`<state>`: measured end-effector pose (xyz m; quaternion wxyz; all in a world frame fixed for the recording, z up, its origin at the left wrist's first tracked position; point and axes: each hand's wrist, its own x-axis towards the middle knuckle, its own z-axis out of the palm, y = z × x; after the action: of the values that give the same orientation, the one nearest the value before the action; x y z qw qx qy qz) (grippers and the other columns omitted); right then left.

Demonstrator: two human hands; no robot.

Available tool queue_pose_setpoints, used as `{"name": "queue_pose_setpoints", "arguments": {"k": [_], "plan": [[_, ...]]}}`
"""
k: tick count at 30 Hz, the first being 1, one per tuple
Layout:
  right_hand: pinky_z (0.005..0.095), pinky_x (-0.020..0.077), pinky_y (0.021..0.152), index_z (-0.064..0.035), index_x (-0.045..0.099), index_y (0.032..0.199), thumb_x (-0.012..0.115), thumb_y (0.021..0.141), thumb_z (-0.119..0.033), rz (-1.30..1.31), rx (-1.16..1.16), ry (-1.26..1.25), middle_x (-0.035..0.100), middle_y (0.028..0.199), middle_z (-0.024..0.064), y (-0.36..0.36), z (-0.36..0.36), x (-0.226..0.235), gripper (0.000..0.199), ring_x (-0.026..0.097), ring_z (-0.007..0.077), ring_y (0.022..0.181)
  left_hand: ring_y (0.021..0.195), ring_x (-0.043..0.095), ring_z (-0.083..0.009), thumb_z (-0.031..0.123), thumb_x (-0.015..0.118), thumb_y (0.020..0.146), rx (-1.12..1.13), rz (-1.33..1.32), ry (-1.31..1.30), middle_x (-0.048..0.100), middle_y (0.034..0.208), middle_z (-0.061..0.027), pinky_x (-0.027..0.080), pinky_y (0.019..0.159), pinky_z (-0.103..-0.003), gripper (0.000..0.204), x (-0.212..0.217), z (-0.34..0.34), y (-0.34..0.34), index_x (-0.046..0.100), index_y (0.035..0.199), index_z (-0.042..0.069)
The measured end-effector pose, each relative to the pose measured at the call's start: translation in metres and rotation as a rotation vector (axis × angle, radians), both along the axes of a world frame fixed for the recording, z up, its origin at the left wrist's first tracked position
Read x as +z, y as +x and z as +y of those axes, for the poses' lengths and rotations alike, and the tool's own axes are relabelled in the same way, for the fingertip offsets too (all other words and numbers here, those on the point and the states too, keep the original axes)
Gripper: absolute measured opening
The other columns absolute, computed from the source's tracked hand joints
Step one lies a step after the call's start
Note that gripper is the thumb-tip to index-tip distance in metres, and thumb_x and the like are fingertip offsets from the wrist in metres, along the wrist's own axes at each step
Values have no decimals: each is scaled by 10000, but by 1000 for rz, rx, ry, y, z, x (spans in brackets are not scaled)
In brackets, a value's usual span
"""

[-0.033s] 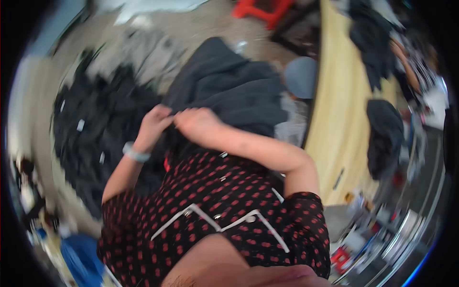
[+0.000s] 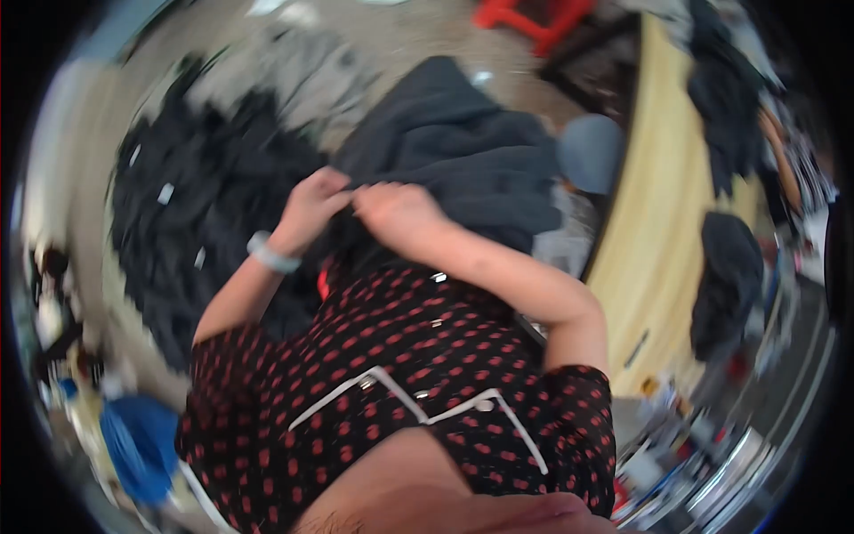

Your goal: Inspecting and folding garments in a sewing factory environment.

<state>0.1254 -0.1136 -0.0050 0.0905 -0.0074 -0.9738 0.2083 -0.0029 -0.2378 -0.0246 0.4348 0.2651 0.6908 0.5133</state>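
The cloth (image 2: 454,133) is dark grey and broadly creased; it extends beneath and beyond the fingers (image 2: 374,198); left hand (image 2: 310,212) and right hand (image 2: 402,215) nearly meet, fingers curled; blur leaves their grip impossible to tell.

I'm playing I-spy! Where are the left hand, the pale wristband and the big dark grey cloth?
Left hand (image 2: 310,210), head view: middle of the hand.
Pale wristband (image 2: 271,254), head view: its outer face.
Big dark grey cloth (image 2: 454,147), head view: its creased middle.
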Motion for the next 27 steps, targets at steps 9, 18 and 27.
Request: {"name": "queue_pose_setpoints", "arguments": {"k": [9,18,27], "plan": [[385,479,627,-23,524,946,504,759,-6,28,53,-176,544,776,133,4,12,9,189,570,316,713,697,521,-68,90,583,779,71,64,-163,579,773,-28,433,623,-210,193,14,11,11,555,925,-34],[403,471,689,-11,553,897,507,743,-33,-196,55,-150,545,846,152,0,7,24,162,566,331,779,750,552,-102,135,577,792,-38,34,-52,610,823,-72,451,676,-247,267,7,-2,0,562,977,-56],[392,461,703,-27,560,864,521,733,-61,-211,45,-289,567,845,137,-5,5,29,140,571,315,792,677,446,-56,219,545,835,-175,38,-198,542,711,-2,399,623,-247,259,13,0,2,576,860,-37]]}}
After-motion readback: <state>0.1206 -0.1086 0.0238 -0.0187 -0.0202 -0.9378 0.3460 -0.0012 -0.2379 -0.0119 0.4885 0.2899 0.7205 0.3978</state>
